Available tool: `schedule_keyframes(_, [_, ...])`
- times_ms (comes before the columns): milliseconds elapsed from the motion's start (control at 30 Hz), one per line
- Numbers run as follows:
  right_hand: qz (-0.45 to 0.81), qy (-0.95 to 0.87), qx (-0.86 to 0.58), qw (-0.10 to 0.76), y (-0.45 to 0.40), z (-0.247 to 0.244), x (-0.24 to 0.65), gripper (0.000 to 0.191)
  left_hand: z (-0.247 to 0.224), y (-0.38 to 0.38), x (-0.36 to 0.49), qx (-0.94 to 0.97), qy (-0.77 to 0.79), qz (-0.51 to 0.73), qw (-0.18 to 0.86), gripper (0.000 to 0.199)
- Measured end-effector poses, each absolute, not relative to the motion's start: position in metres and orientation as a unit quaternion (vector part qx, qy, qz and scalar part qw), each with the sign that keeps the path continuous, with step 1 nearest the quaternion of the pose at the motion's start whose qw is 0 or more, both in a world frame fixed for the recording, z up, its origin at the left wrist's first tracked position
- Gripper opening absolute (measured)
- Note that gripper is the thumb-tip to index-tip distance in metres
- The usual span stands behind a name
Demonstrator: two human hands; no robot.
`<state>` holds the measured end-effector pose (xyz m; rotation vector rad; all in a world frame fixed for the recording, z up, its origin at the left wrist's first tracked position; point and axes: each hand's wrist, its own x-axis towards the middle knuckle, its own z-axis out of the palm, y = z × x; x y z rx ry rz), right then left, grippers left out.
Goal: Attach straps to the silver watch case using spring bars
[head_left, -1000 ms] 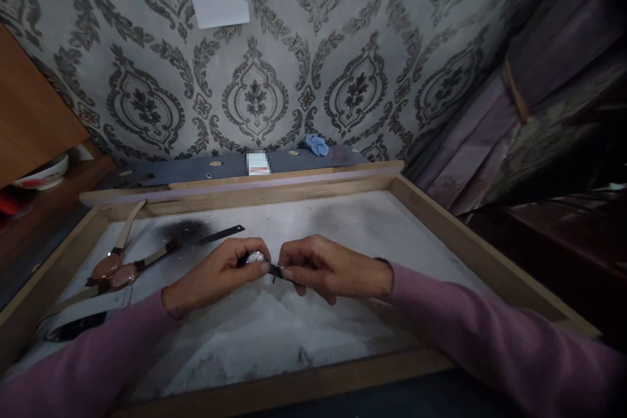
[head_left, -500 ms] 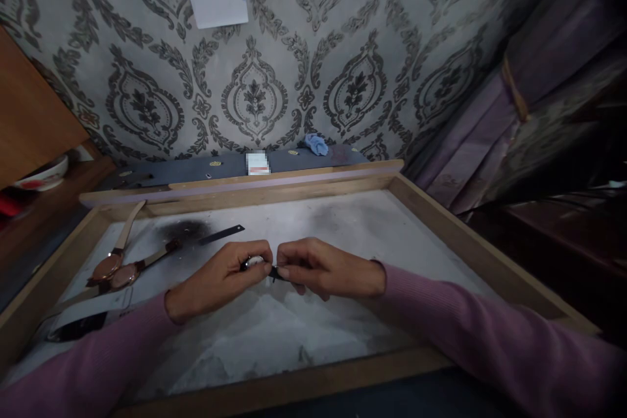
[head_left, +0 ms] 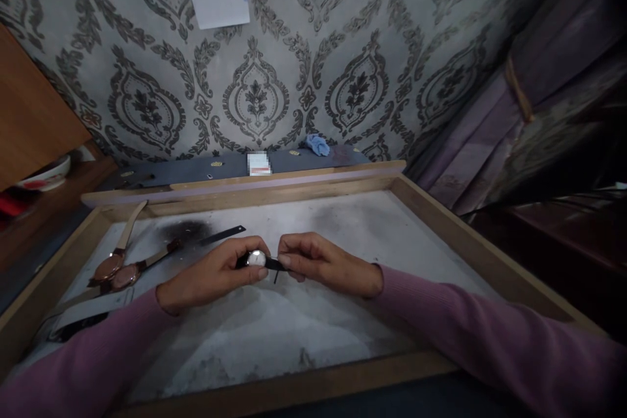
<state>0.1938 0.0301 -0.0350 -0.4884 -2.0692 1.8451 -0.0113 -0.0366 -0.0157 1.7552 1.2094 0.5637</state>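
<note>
A wristwatch (head_left: 256,258) with a round pale dial and a dark strap is held between my hands above the white board. My left hand (head_left: 215,274) is closed around its case, thumb below the dial and index finger above. The fingers of my right hand (head_left: 328,266) pinch the dark strap (head_left: 275,264) on the right side. A thin dark piece hangs down from the strap between the hands; I cannot make out what it is. Part of the strap is hidden in my left palm.
Two rose-gold watches (head_left: 108,266) with light straps lie on the left of the wood-framed board (head_left: 426,219). A dark flat strip (head_left: 223,235) lies behind my left hand. Beyond the frame are a blue crumpled cloth (head_left: 318,145) and a small white box (head_left: 258,164).
The watch face has turned up and shows more fully now. My hands have moved slightly apart, so more of the dark strap shows between them.
</note>
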Motion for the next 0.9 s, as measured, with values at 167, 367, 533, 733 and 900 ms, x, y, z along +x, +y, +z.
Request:
schedule_keyframes(167, [0.634,-0.733,-0.182,0.168,0.0299,-0.0345,0.1949,0.038,-0.0171,-0.037,-0.0119,0.703,0.509,0.223,0.443,0.024])
schedule_keyframes(367, [0.609,-0.751,-0.192,0.171,0.03,-0.0353,0.195,0.039,-0.0187,-0.0358,-0.0093,0.698,0.488,0.232,0.47,0.023])
schedule_keyframes(533, [0.597,-0.758,-0.199,0.172,0.028,-0.032,0.1949,0.038,-0.0217,-0.0345,-0.0099,0.687,0.479,0.253,0.485,0.025])
schedule_keyframes(733, [0.589,-0.762,-0.21,0.168,0.0271,-0.0301,0.1955,0.035,-0.0232,-0.0339,-0.0091,0.674,0.465,0.266,0.509,0.024])
schedule_keyframes(900, [0.587,-0.764,-0.209,0.167,0.0277,-0.0313,0.1953,0.032,-0.0229,-0.0336,-0.0074,0.669,0.451,0.278,0.521,0.022])
